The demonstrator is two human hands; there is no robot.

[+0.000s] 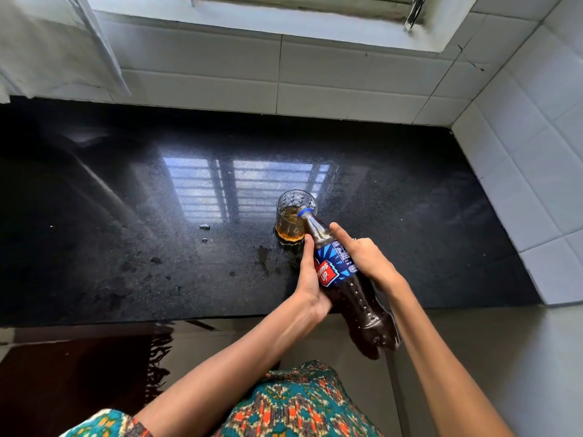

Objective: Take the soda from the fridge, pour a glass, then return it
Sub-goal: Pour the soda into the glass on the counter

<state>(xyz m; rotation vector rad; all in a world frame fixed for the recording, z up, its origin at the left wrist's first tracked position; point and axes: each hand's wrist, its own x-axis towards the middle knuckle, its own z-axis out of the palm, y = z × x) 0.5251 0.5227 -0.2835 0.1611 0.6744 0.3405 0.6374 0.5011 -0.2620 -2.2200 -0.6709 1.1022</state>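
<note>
My left hand [310, 279] and right hand [362, 257] clasp the tilted soda bottle [344, 279] over the glass [291, 220]; over-tilting risks flooding the table [126, 216].

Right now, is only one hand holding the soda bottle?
No, both the left hand and the right hand grip the soda bottle tilted over the glass.

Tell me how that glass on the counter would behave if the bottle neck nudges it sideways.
The glass looks only partly filled, so it is probably light and apt to slide or tip. The black counter is glossy with wet patches near its base, so grip is likely poor. Neither the left hand nor the right hand steadies it; both hold the soda bottle.
</note>
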